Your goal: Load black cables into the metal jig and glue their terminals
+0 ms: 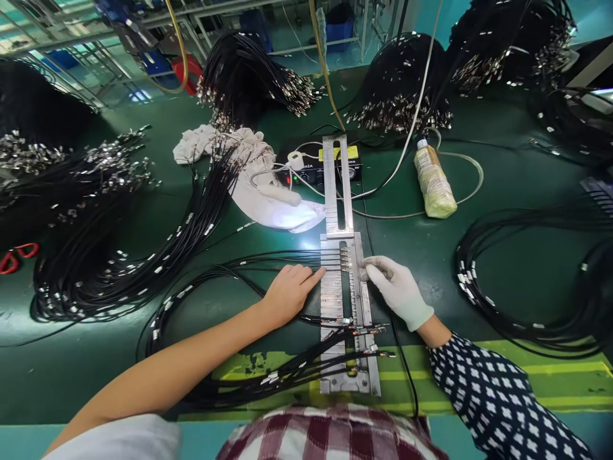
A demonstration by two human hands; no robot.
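A long metal jig [345, 300] with slots lies on the green table in front of me. Several thin black cables [268, 262] with small copper-tipped ends rest across its slots. My bare left hand [288, 292] lies on the cables at the jig's left edge, fingers together and pointing right, pressing them down. My right hand [395, 287], in a white glove, sits at the jig's right edge with fingers curled and pinched by the cable tips. More cables [306, 364] cross the jig's near end.
Big bundles of black cables [119, 255] cover the table's left, back and right [527, 281]. A white cloth [258, 179], a small black controller box [306, 163], a wrapped bottle [433, 182] and red-handled scissors [14, 255] lie around.
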